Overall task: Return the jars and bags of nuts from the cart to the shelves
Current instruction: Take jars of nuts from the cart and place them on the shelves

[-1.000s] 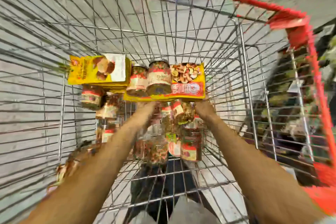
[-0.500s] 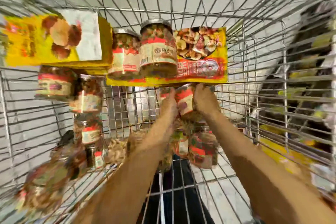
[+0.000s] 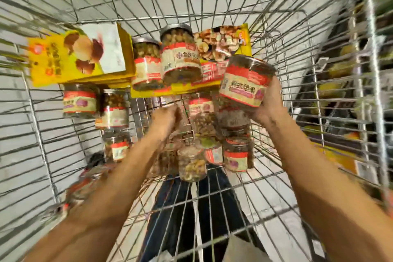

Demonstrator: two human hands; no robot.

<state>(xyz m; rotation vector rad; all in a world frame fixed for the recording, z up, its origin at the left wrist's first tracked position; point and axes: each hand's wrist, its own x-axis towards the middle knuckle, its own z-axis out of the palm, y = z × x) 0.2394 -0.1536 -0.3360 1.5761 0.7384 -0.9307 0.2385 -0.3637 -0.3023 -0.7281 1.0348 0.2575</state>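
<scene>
Wire cart (image 3: pixel 276 34): holds the nut stock.
Right hand (image 3: pixel 268 105): fingers (image 3: pixel 274 87) wrapped round red-label jar (image 3: pixel 244 80), clear above the pile.
Left hand (image 3: pixel 167 117): blurred, grip unclear, left of those fingers.
Other jars (image 3: pixel 180 57), yellow bags (image 3: pixel 74 55): beyond and below the fingers.

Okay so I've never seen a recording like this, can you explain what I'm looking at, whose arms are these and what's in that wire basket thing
There is no machine here: these are a person's two bare arms, filmed by one wide-angle camera worn on their head, looking down into a wire shopping cart. That lens bends the wires. In the cart lie jars of nuts with red-banded labels and yellow bags at the far end. The right hand grips one jar above the rest. The left hand reaches low among the jars; it is too blurred to tell whether it holds anything.
</scene>
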